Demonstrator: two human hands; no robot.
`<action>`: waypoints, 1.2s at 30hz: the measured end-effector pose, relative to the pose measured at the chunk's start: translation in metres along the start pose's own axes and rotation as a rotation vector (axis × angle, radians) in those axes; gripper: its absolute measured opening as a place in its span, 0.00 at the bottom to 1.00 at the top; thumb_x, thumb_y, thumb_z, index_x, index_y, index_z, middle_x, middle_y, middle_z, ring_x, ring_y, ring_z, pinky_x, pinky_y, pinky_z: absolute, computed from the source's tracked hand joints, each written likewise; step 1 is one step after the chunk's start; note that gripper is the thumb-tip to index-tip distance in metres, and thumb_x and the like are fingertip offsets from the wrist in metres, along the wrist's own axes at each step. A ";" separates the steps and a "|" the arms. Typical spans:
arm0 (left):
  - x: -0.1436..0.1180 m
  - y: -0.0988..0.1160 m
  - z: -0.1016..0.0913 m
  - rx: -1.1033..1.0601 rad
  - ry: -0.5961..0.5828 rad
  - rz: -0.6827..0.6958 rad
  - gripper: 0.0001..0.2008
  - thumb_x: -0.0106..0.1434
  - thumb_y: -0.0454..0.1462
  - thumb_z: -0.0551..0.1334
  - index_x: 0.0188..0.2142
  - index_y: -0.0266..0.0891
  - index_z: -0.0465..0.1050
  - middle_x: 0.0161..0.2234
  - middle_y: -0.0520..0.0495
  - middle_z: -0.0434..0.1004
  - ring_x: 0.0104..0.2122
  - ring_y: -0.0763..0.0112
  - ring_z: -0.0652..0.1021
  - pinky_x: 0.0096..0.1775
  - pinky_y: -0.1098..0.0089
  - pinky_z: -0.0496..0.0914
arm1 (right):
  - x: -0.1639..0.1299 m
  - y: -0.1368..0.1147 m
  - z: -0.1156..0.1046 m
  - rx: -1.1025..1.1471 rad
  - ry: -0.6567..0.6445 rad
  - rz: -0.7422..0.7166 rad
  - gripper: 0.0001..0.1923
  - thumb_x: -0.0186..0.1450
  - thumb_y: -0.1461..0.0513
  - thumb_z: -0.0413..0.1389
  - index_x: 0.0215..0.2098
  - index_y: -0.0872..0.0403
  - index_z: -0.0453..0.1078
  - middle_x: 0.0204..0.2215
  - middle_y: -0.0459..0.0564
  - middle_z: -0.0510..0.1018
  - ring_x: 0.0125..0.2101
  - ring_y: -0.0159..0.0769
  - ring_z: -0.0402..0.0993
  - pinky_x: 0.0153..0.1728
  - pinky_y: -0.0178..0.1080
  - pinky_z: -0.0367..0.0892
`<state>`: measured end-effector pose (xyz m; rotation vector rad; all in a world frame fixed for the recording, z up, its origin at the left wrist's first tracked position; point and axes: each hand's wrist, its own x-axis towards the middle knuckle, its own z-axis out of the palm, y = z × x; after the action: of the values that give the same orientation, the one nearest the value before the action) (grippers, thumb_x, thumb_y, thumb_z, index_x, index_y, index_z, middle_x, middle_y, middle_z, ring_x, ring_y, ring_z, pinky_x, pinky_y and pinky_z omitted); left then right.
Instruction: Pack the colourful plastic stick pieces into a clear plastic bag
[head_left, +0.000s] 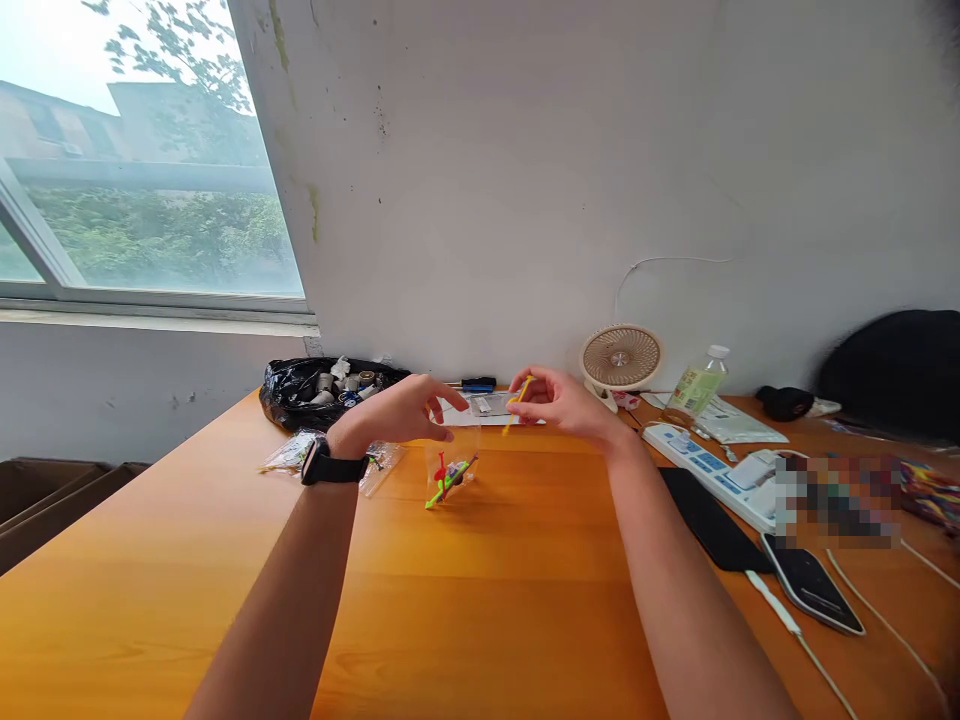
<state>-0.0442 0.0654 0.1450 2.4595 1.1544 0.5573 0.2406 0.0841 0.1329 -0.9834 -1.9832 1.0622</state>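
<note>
My right hand (pixel 551 402) pinches a small, thin yellow plastic piece (pixel 517 402) above the table, its lower end blurred. Level with it on the left is my left hand (pixel 411 408), wearing a black watch, thumb and fingers apart with nothing visible between them. Just below the left fingertips, a small clear plastic bag (pixel 457 450) stands on the table. Green, red and purple plastic pieces (pixel 451 480) show in or against this bag; I cannot tell whether the left thumb touches it.
Other clear bags (pixel 386 465) lie beyond my left wrist. A black plastic bag of trash (pixel 289 390) sits at the back left. On the right are a fan (pixel 621 357), a bottle (pixel 697 385), a power strip (pixel 701 470), a phone (pixel 814 585) and cables.
</note>
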 end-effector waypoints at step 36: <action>-0.003 0.007 -0.004 -0.049 -0.080 0.037 0.16 0.52 0.32 0.71 0.42 0.42 0.82 0.34 0.52 0.82 0.32 0.69 0.79 0.31 0.74 0.69 | -0.003 -0.047 0.077 -0.662 0.011 -0.189 0.10 0.63 0.73 0.52 0.32 0.54 0.69 0.27 0.45 0.73 0.25 0.30 0.62 0.28 0.35 0.50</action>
<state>-0.0437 0.0599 0.1514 2.4419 1.0540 0.4872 0.1650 0.0349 0.1392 -1.0853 -2.4166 0.2835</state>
